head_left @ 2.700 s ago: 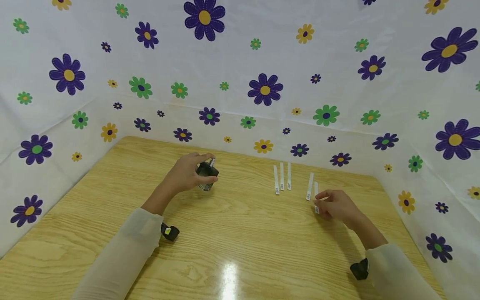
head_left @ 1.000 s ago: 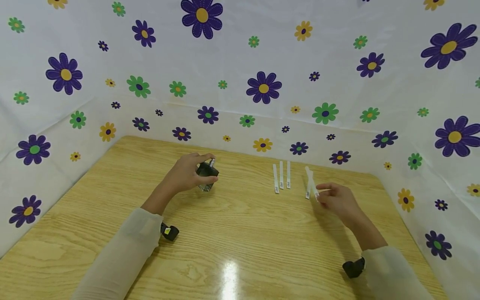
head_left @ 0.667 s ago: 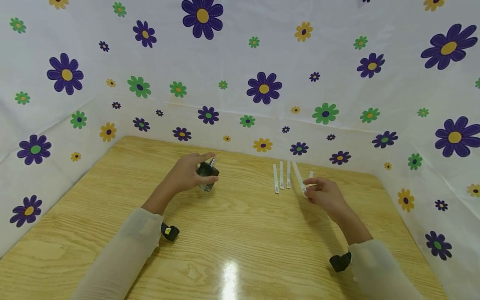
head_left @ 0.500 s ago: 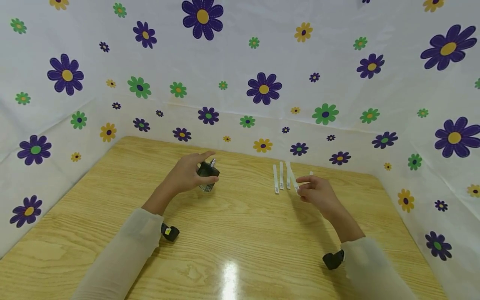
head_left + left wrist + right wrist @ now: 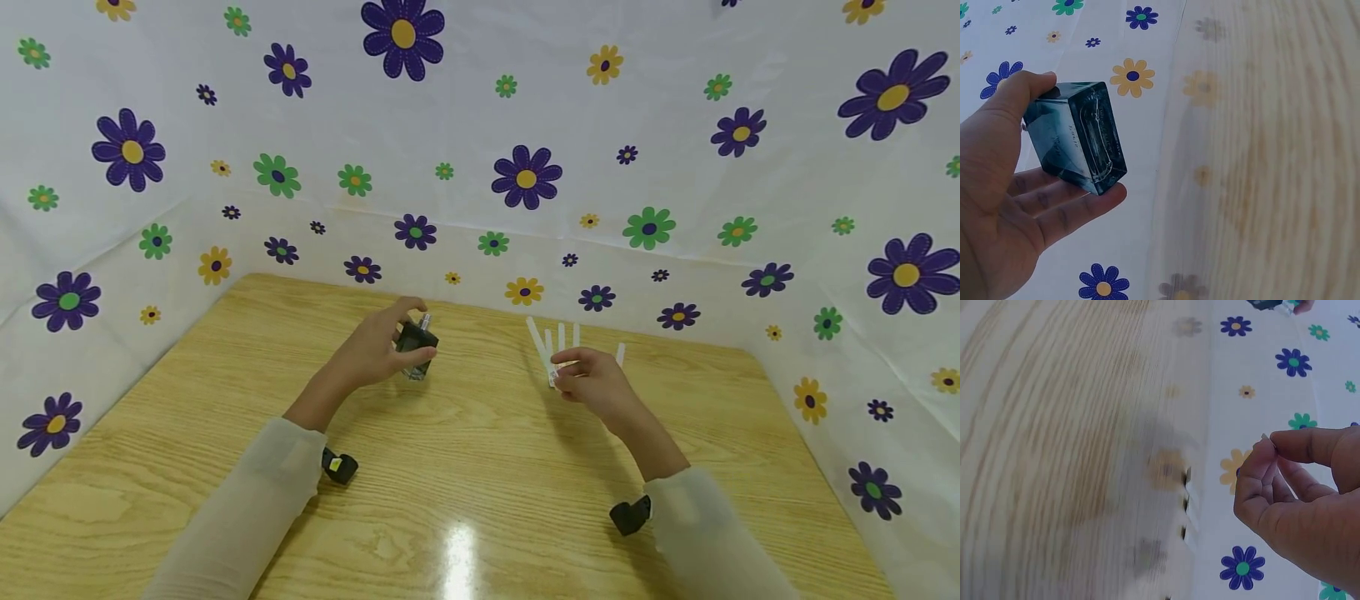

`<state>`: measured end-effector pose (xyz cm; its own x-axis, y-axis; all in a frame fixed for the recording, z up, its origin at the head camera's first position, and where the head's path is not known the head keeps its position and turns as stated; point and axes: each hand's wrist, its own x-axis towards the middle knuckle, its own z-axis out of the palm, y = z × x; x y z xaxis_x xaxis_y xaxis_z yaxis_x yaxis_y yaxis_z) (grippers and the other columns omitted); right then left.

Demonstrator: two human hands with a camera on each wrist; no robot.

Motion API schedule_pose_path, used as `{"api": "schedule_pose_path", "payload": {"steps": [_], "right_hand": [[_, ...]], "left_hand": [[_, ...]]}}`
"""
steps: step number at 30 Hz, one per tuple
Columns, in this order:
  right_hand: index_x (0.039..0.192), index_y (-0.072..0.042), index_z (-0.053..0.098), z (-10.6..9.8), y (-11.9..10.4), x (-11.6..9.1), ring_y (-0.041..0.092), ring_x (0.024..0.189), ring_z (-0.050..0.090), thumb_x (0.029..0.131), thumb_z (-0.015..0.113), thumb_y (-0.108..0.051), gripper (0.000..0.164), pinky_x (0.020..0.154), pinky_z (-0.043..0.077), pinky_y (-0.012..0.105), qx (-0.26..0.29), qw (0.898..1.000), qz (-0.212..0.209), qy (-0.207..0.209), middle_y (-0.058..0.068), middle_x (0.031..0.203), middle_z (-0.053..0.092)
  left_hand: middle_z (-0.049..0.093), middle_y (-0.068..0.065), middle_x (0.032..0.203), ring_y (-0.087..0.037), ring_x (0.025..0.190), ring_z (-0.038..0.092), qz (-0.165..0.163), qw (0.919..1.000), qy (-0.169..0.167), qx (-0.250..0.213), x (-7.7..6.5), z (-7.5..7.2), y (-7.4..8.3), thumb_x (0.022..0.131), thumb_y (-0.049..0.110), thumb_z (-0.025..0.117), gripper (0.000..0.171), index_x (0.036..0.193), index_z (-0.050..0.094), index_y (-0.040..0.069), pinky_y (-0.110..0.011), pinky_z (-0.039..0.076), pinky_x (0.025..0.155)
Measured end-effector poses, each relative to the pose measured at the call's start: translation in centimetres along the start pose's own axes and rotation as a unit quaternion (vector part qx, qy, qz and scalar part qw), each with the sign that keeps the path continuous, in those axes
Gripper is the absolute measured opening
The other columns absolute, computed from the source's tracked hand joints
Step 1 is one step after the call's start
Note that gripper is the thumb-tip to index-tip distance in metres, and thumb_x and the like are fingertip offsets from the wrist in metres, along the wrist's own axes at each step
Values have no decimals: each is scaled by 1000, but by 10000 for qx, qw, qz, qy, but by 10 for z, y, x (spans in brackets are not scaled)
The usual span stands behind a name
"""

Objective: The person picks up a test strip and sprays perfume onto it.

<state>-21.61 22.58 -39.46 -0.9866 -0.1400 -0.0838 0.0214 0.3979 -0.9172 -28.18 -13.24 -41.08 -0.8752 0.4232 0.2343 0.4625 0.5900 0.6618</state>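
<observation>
My left hand (image 5: 372, 348) grips a dark, square glass perfume bottle (image 5: 417, 337) off the table, between thumb and fingers. Its silver sprayer (image 5: 424, 321) sticks up at a tilt beside the raised index finger. In the left wrist view the bottle (image 5: 1075, 137) shows its clear blue-green body and thick base. My right hand (image 5: 596, 386) pinches a narrow white paper test strip (image 5: 537, 339) by its labelled end. The strip points away and to the left, above the lying test strips (image 5: 561, 333), whose near ends are partly hidden by the hand.
One more white strip (image 5: 620, 353) lies apart to the right, its lower part behind the right hand. The wooden table (image 5: 420, 483) is bounded by a flower-patterned white sheet (image 5: 457, 108) at the back and sides. Black wrist cameras hang below both sleeves.
My right hand has picked up the rightmost strip and carried it left, over the other strips. My left hand stays in place with the bottle; its index finger has risen slightly off the sprayer.
</observation>
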Motion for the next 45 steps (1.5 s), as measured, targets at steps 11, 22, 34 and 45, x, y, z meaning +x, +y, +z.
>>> {"api": "schedule_pose_path", "payload": {"steps": [11, 22, 34, 45], "right_hand": [[127, 1, 64, 25, -15, 6, 38, 101, 63, 96, 65, 2, 31, 85, 58, 38, 9, 9999, -61, -155, 15, 103, 65], [126, 0, 64, 50, -26, 9, 40, 101, 63, 96, 65, 3, 30, 85, 57, 38, 236, 9987, -146, -425, 13, 101, 65], [125, 0, 65, 68, -35, 11, 41, 101, 63, 96, 65, 2, 29, 83, 58, 36, 371, 9974, -157, -604, 14, 101, 66], [124, -1, 67, 81, -44, 12, 37, 101, 65, 96, 65, 3, 27, 83, 57, 35, 660, 9952, -59, -716, 12, 101, 67]], "left_hand": [[64, -10, 123, -32, 98, 64, 417, 9983, 260, 318, 0, 0, -2, 88, 39, 81, 55, 134, 52, 27, -52, 56, 81], [57, -11, 116, -30, 92, 56, 198, 9958, 355, 823, -3, 0, 2, 87, 43, 82, 56, 132, 51, 30, -45, 52, 72], [51, -12, 106, -24, 68, 53, 177, 9799, 508, 1922, -5, -1, 10, 88, 45, 80, 57, 136, 53, 29, -36, 44, 51], [47, -9, 100, -19, 62, 47, 466, 9656, 716, 2455, -4, 1, 8, 87, 42, 81, 59, 138, 56, 28, -31, 39, 45]]}}
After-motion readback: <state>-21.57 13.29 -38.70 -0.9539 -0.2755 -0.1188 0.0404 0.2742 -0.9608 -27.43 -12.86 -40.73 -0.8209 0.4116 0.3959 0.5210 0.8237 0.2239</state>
